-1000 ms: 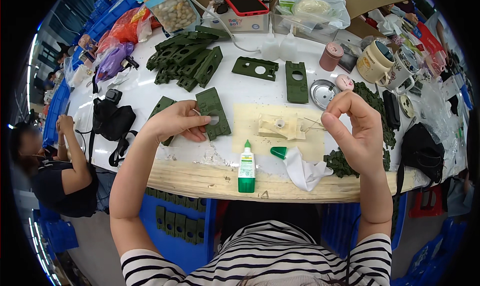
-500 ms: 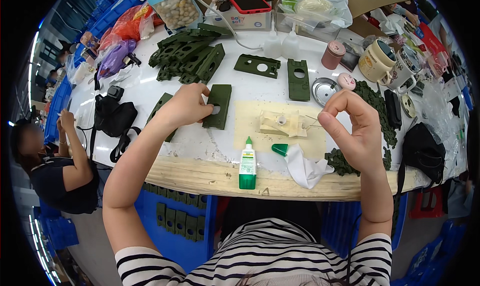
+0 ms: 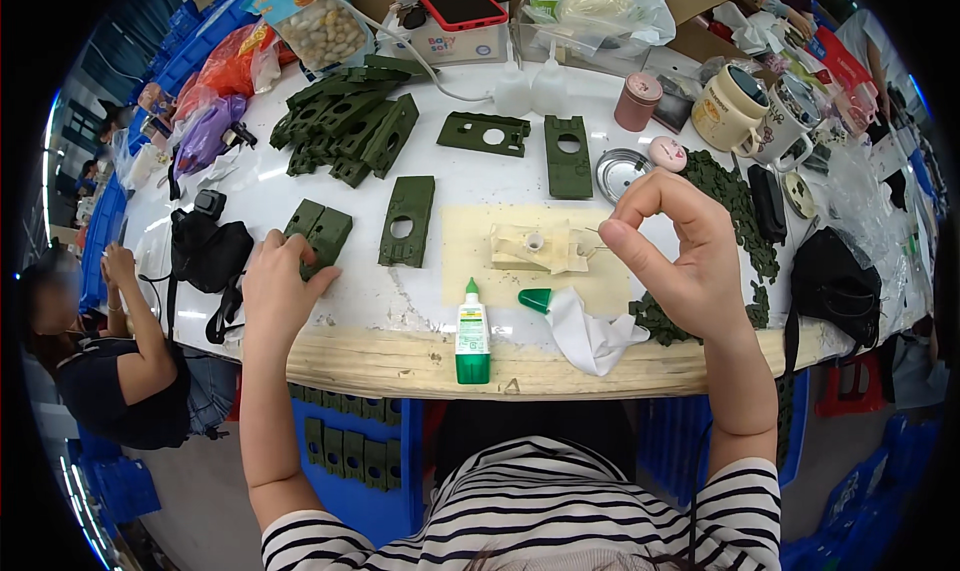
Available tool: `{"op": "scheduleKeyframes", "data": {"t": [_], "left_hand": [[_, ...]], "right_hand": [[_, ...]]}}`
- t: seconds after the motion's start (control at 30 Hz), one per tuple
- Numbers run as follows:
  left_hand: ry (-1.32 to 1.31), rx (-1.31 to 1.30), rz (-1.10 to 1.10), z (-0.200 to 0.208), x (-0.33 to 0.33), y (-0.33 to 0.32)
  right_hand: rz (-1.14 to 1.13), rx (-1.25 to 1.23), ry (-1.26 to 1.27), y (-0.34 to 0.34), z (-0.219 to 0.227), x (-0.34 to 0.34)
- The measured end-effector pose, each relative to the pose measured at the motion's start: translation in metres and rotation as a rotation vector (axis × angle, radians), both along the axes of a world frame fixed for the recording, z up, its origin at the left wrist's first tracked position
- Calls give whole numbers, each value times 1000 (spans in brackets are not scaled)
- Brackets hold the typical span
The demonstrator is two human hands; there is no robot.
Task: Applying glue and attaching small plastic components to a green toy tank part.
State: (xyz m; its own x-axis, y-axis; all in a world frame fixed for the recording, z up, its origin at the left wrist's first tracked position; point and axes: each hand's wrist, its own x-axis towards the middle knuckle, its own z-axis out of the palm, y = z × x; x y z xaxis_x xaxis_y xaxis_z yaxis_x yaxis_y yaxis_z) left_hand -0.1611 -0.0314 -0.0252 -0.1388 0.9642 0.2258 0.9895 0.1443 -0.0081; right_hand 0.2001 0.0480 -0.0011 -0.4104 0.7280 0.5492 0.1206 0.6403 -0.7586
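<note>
My left hand [image 3: 280, 283] is at the left of the table, its fingers and thumb closed about the near end of a dark green plastic part [image 3: 328, 233]. Just right of it lies a flat green plate with a round hole [image 3: 417, 203]. Raised over the right side, my right hand [image 3: 682, 256] pinches a thin wire-like thing [image 3: 594, 232]; its exact kind is too fine to tell. Close to those fingertips, a cream block wrapped in tape [image 3: 515, 248] rests on a pale yellow sheet [image 3: 460, 233]. A glue bottle with a green tip [image 3: 473, 336] stands in front.
A heap of green parts [image 3: 345, 121] lies at the back left, with two more plates behind the block. Small green pieces [image 3: 725, 196] spread on the right. A green cap [image 3: 535, 299] and white cloth [image 3: 590, 336] lie near the front edge. Mugs [image 3: 728, 111] stand back right.
My left hand has let go of the holed plate and moved left and nearer, onto another green part. My right hand keeps its pinch near the block. The whole view has shifted slightly.
</note>
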Motion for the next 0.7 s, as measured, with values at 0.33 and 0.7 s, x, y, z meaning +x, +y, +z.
{"op": "scheduleKeyframes", "data": {"t": [0.33,0.7], "left_hand": [[-39,145,-330,46,74,-21],[-594,558,-818,44,133,43]], "right_hand": [[62,284,-149,-13,2,-15],[-148,336,-132,-7,11,-1]]}}
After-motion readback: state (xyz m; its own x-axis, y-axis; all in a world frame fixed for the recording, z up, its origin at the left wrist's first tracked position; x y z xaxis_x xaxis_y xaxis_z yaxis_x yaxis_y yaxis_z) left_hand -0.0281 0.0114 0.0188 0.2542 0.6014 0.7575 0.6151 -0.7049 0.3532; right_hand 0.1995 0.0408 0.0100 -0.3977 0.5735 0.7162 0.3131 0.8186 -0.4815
